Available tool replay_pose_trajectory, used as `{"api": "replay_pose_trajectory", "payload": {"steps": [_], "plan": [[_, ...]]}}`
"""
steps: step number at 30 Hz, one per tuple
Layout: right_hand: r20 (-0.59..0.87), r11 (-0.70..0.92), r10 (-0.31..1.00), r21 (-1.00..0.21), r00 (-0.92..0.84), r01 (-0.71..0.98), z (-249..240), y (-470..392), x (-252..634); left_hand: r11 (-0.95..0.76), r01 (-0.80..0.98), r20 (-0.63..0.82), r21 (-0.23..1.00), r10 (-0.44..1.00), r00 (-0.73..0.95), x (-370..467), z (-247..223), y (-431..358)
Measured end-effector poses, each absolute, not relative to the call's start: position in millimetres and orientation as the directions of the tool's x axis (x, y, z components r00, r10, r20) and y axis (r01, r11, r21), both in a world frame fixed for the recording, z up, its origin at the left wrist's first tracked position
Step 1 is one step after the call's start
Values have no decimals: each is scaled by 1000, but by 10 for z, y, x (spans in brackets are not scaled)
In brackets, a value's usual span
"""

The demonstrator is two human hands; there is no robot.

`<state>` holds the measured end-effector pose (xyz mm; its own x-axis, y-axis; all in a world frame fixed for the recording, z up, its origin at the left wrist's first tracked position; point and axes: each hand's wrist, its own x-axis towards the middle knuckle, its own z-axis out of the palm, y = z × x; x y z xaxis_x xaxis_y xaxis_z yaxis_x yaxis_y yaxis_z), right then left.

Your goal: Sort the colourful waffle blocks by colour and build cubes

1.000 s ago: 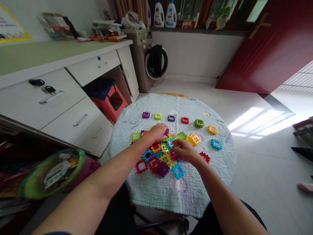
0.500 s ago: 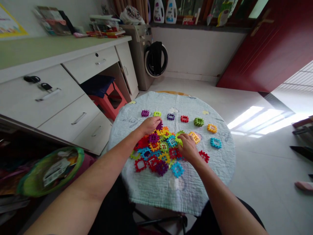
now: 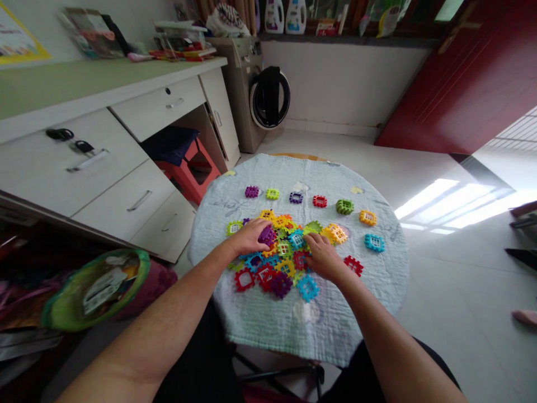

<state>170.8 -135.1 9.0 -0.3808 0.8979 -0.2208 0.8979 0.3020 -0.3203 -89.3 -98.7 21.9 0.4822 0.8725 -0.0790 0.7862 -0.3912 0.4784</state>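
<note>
Purple block [image 3: 267, 235] sits in the left hand [image 3: 248, 237], right hand [image 3: 324, 256] unclear in grip, seven spaced blocks [image 3: 320, 201] beyond.

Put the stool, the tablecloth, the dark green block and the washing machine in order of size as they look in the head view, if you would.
1. Tablecloth
2. Washing machine
3. Stool, partly hidden
4. Dark green block

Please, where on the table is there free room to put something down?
On the cloth, a wide bare patch lies between the pile and the near edge. Another lies right of the lone red piece, nearer than the rightmost blue piece. Crowded: the pile, where the left hand and right hand are.
</note>
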Motion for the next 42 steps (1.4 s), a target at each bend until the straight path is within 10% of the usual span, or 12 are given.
{"api": "replay_pose_trajectory", "payload": {"steps": [16,42], "plan": [[-197,321,900,-303,-388,897,90,-1347,1700,-462,818,-43,342,862,505,-841,133,-1037],[-184,335,898,-302,-399,892,75,-1324,1694,-361,816,-67,452,898,434,-838,301,-1011]]}}
